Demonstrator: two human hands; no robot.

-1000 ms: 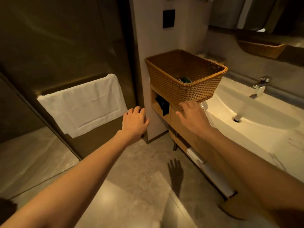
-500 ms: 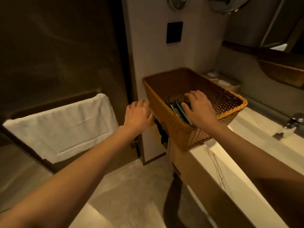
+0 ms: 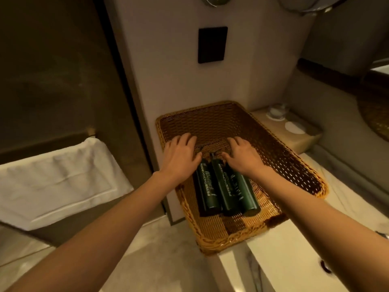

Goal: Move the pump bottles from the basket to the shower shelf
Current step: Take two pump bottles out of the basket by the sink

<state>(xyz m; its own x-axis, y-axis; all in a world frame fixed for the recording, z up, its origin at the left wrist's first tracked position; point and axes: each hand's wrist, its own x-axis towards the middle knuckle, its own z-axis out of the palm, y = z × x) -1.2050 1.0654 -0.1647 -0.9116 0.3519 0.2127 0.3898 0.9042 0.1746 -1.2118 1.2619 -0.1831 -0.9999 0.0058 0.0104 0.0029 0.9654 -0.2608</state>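
Observation:
A brown wicker basket [image 3: 290,165] stands on the white counter against the wall. Three dark green pump bottles lie flat side by side in it, pump ends pointing away from me: the left bottle [image 3: 207,188], the middle bottle [image 3: 224,186] and the right bottle [image 3: 242,190]. My left hand [image 3: 181,154] is inside the basket over the top of the left bottle, fingers spread. My right hand [image 3: 242,153] lies over the tops of the middle and right bottles, fingers spread. The pump heads are mostly hidden under my hands. Neither hand has closed around a bottle.
A white towel [image 3: 56,184] hangs on a bar at the left on a dark glass panel. A black wall plate [image 3: 212,44] is above the basket. A small tray with cups and coasters [image 3: 288,123] sits behind the basket. The white counter [image 3: 294,260] runs to the right.
My view has come closer and now looks down into the basket. My left hand moved from outside the basket's left wall into it. My right hand stays in the basket, on the bottles.

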